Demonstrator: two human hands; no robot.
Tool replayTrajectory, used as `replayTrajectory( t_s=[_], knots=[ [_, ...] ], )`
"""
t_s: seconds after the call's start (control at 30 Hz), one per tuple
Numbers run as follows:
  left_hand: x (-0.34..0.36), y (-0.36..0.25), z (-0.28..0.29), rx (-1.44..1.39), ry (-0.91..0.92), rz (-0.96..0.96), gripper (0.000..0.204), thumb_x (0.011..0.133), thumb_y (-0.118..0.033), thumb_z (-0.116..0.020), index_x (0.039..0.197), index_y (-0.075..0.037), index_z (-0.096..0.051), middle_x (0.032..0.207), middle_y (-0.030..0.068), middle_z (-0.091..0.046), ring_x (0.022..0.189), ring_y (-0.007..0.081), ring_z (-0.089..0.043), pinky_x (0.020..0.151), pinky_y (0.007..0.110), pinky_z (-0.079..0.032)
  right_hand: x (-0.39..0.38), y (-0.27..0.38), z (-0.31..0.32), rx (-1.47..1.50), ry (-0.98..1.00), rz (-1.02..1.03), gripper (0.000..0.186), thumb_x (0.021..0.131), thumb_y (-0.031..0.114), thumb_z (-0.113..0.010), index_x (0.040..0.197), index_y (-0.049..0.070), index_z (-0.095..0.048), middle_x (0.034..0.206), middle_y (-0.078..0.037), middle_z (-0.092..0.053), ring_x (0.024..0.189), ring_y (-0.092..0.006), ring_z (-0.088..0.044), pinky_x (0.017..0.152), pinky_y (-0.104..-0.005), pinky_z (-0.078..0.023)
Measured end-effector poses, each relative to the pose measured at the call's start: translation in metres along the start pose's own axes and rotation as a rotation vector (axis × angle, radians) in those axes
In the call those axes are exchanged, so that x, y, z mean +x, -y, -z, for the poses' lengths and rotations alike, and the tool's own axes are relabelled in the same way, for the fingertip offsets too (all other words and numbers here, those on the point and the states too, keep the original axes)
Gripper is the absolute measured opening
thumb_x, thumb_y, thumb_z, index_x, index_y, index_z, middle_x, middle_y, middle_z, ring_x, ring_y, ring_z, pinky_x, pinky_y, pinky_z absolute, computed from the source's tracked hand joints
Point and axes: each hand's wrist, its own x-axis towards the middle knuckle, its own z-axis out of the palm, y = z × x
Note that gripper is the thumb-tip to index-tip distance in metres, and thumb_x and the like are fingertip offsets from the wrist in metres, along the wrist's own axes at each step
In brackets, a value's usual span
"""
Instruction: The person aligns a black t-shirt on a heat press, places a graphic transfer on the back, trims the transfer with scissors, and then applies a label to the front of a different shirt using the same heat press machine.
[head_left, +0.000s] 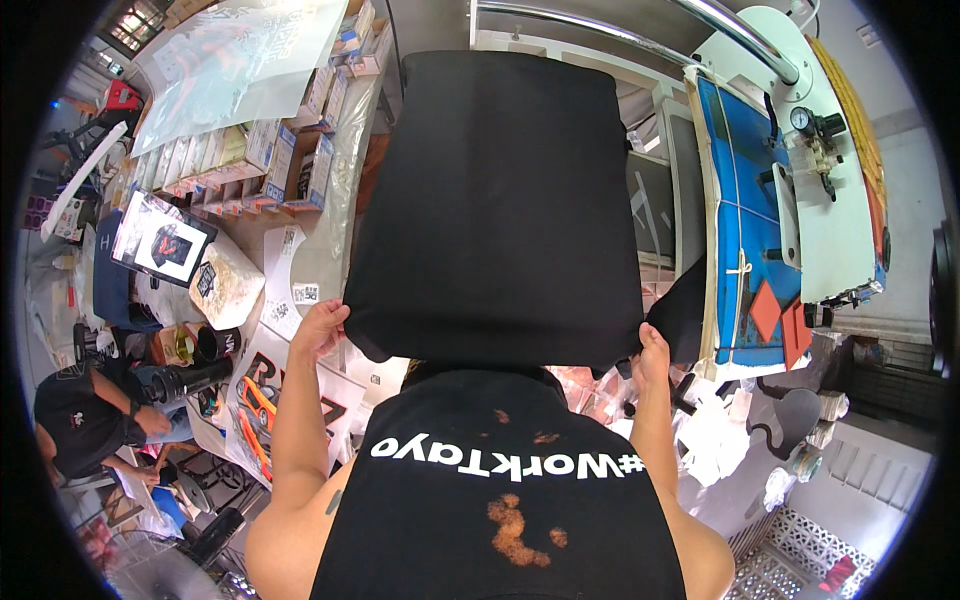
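Hands (322,328) wide apart — both pinching black cloth (500,210) at near corners, forearms (306,420) forward.

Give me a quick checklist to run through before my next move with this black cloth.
1. Left hand at the near left corner of the black cloth: ok.
2. Right hand at the near right corner: ok.
3. Cloth's top face spread without large folds: ok.
4. Blue panel off to the right, not over that top face: ok.
5. Underside of the cloth free of bunching: cannot tell, hidden.
6. Pressure gauge reading: cannot tell, too small.
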Motion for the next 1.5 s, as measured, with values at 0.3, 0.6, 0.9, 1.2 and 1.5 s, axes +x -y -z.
replayTrajectory(
  t_s=[0.3,0.6,0.9,1.2,1.5],
  knots=[
    [-0.001,0.002,0.002,-0.045,0.072,-0.040,0.032,0.094,-0.027,-0.066,0.113,-0.002,-0.061,0.105,0.0067,-0.071,0.092,0.0167,-0.069,0.086,0.035,-0.055,-0.005,-0.001,-0.011,0.022,0.015,0.055,0.027,0.102,0.026,-0.054,0.108,0.000,-0.062,0.105,-0.007,-0.068,0.094,-0.0173,-0.064,0.088,-0.0322,-0.051],
    [-0.011,-0.003,-0.011,-0.011,0.080,-0.091,0.031,0.098,-0.026,-0.061,0.116,-0.002,-0.060,0.105,0.0060,-0.071,0.091,0.0157,-0.069,0.085,0.034,-0.055,0.008,-0.007,-0.004,0.036,0.028,0.074,0.030,0.102,0.024,-0.055,0.111,-0.004,-0.062,0.107,-0.010,-0.068,0.095,-0.0183,-0.064,0.090,-0.0320,-0.050],
    [-0.002,0.003,-0.010,-0.145,0.092,-0.123,0.030,0.095,-0.023,-0.064,0.116,-0.002,-0.060,0.105,0.0065,-0.071,0.092,0.0155,-0.070,0.084,0.031,-0.056,0.004,-0.003,-0.001,0.066,0.017,0.047,0.026,0.102,0.022,-0.055,0.108,-0.001,-0.062,0.106,-0.009,-0.068,0.096,-0.0186,-0.064,0.089,-0.0330,-0.050],
    [0.058,0.032,0.007,0.133,0.172,0.152,0.034,0.095,-0.032,-0.064,0.114,-0.003,-0.063,0.100,0.0043,-0.072,0.092,0.0155,-0.069,0.082,0.034,-0.056,0.044,-0.036,0.003,-0.488,0.180,-0.108,0.033,0.104,0.021,-0.045,0.117,-0.004,-0.062,0.114,-0.014,-0.068,0.103,-0.0241,-0.062,0.093,-0.0364,-0.048],
    [0.184,-0.147,-0.118,-0.450,0.222,-0.284,0.070,0.096,-0.060,-0.047,0.133,0.000,-0.054,0.126,0.0162,-0.062,0.112,0.0281,-0.062,0.096,0.040,-0.050,0.155,0.125,-0.181,0.091,0.395,-0.105,0.070,0.098,0.057,-0.048,0.140,0.000,-0.048,0.138,-0.015,-0.055,0.126,-0.0303,-0.053,0.110,-0.0437,-0.039]
  ],
)
